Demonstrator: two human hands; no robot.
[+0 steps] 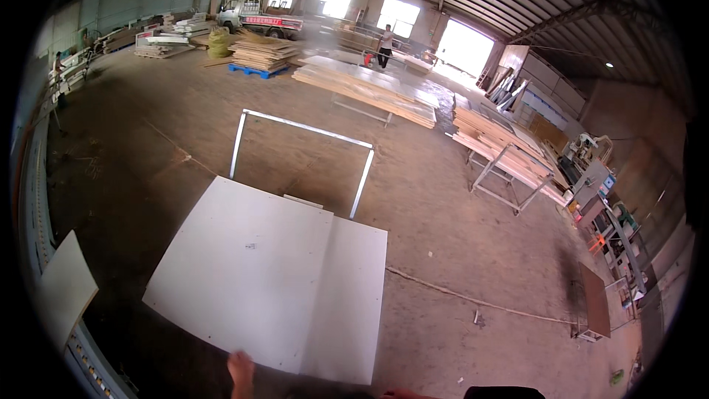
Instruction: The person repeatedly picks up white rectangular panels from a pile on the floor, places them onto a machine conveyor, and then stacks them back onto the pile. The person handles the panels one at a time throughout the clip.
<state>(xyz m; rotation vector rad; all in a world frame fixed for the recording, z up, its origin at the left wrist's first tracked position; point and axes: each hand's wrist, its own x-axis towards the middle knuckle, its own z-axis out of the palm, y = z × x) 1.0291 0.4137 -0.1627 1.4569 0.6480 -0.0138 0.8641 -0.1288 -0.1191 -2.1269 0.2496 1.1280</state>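
My left hand is at the near edge of a large white panel, its forearm coming up from the lower edge. The hand looks small and slightly blurred, so whether its fingers grip the panel or only rest by it is unclear. Beside that panel, on the right, lies a narrower white panel, and both are flat at about the same level. A sliver of skin at the bottom edge seems to be part of my right hand or forearm; no fingers show there.
A metal frame stands past the panels. Left is a long machine bed with a white board on it. Board stacks lie on stands and a blue pallet. A truck and a person are farther back.
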